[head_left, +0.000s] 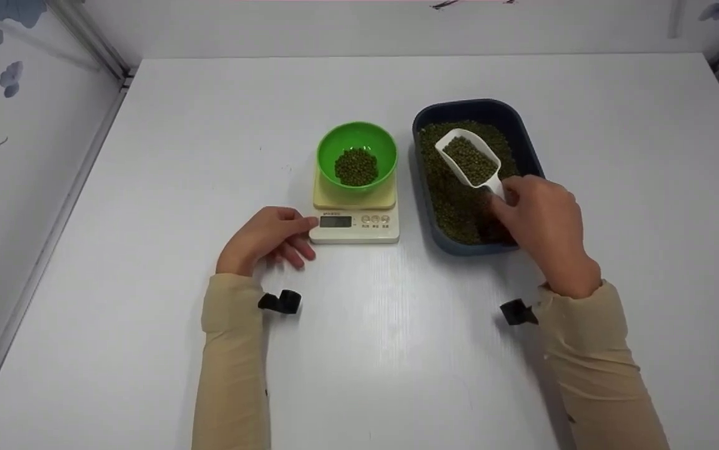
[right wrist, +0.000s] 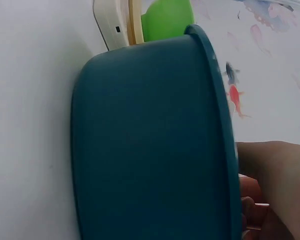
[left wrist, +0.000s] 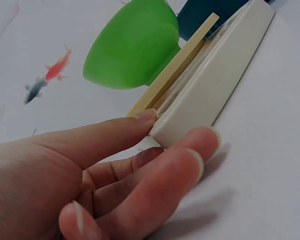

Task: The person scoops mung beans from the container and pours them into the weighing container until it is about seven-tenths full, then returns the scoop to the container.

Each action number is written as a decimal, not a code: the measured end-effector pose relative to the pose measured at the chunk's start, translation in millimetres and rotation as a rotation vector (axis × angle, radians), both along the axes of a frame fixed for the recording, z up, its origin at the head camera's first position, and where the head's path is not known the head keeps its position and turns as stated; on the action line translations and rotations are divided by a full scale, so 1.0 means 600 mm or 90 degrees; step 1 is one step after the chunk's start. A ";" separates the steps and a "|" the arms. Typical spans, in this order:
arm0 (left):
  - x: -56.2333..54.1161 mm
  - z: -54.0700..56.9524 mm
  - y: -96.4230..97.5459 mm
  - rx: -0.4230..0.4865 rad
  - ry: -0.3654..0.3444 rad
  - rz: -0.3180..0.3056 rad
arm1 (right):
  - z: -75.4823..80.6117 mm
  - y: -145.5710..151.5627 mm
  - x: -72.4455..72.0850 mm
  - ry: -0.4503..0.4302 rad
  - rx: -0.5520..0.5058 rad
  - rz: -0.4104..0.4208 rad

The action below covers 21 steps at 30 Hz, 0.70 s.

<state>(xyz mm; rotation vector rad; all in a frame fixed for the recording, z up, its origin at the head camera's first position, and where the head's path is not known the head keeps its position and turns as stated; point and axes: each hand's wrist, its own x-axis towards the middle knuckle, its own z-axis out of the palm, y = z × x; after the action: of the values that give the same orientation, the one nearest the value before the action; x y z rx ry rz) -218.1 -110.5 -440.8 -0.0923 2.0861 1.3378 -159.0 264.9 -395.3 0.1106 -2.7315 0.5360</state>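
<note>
My right hand (head_left: 550,215) grips the handle of a white scoop (head_left: 491,185), which is loaded with small green beans (head_left: 471,160). The scoop is over a dark blue tub (head_left: 473,249) holding more of the same beans. In the right wrist view the tub's wall (right wrist: 150,140) hides the scoop and part of the fingers. My left hand (head_left: 268,234) rests beside a kitchen scale (head_left: 359,235), thumb tip at its left corner and the other fingers loosely bent near the table. A green bowl (head_left: 329,150) containing some beans (head_left: 357,167) stands on the scale's cream platform (head_left: 334,200).
The white table (head_left: 209,137) is bounded by a back wall (head_left: 334,31) and a left side panel with printed fish and flowers (head_left: 9,125). The tub stands just right of the scale. A black wrist mount (head_left: 284,302) sticks out from the left sleeve, another (head_left: 517,311) from the right.
</note>
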 end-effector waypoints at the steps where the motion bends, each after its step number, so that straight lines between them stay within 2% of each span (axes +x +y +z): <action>1: 0.001 0.000 -0.002 0.001 0.000 0.000 | 0.002 -0.001 0.000 0.002 -0.001 0.002; 11: 0.000 -0.001 -0.004 -0.008 0.003 -0.001 | 0.021 -0.012 0.005 0.017 0.001 0.008; 21: -0.001 -0.002 -0.003 -0.006 0.003 0.000 | 0.059 -0.023 0.006 0.009 0.024 0.022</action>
<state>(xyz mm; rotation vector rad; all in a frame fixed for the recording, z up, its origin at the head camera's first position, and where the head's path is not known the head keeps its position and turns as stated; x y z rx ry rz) -218.8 -112.1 -442.0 -0.0935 2.0962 1.3287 -155.5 251.4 -360.0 0.1713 -2.7304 0.4916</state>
